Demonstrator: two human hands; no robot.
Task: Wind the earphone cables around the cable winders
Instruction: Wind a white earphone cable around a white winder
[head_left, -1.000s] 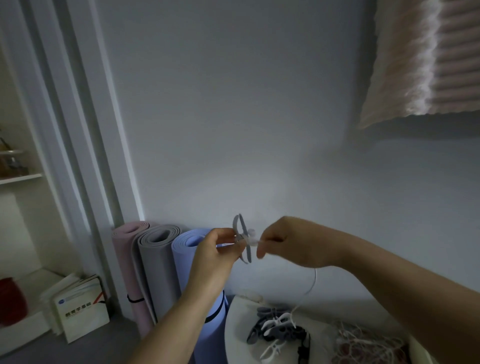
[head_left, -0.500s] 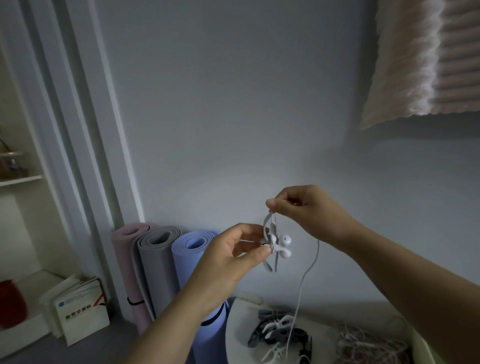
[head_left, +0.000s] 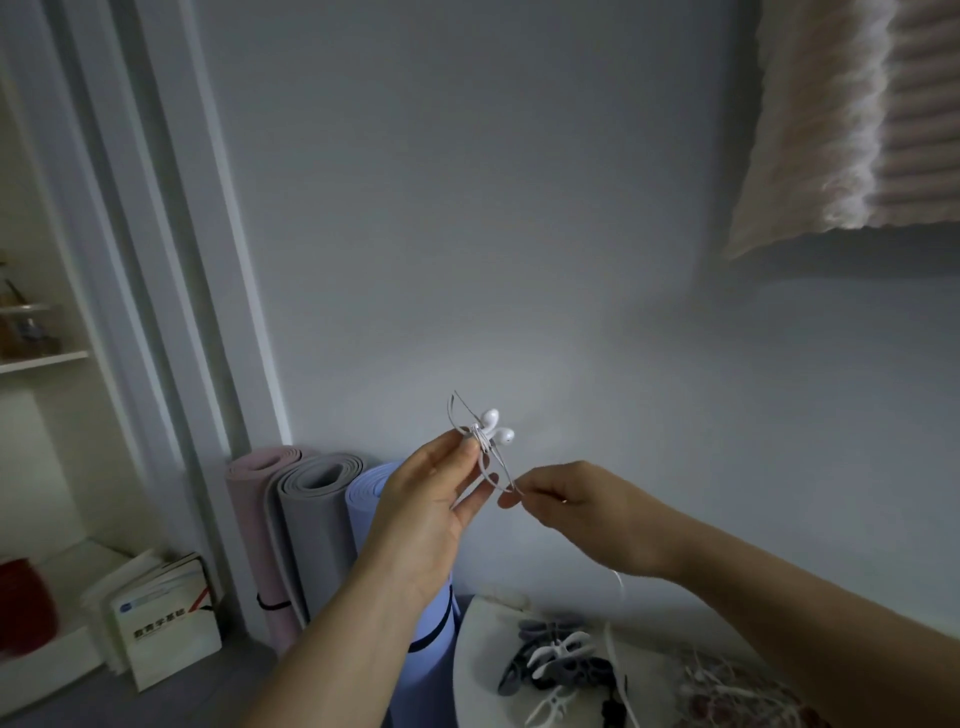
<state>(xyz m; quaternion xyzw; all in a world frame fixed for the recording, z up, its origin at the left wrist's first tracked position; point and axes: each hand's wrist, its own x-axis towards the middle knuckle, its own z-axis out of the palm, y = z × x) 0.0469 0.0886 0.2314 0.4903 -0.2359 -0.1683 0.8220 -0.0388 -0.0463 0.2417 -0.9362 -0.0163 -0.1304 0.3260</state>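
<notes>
My left hand (head_left: 436, 499) pinches a thin grey cable winder (head_left: 457, 415) in front of the wall, at chest height. Two white earbuds (head_left: 496, 426) stick out to the right of the winder's middle, where a few turns of white cable sit. My right hand (head_left: 566, 499) pinches the white earphone cable (head_left: 496, 475) just below and to the right of the winder. The cable then drops behind my right wrist toward the table.
A white round table (head_left: 478, 670) at the bottom holds a pile of grey, white and black winders (head_left: 556, 660) and a tangle of more earphones (head_left: 727, 691). Three rolled mats (head_left: 317, 499) stand at the wall left of it. Books (head_left: 166, 618) lie on the floor.
My right hand has come down from above the winder to below and right of it, carrying the cable round. My left hand has lifted the winder a little, and the earbuds now point right.
</notes>
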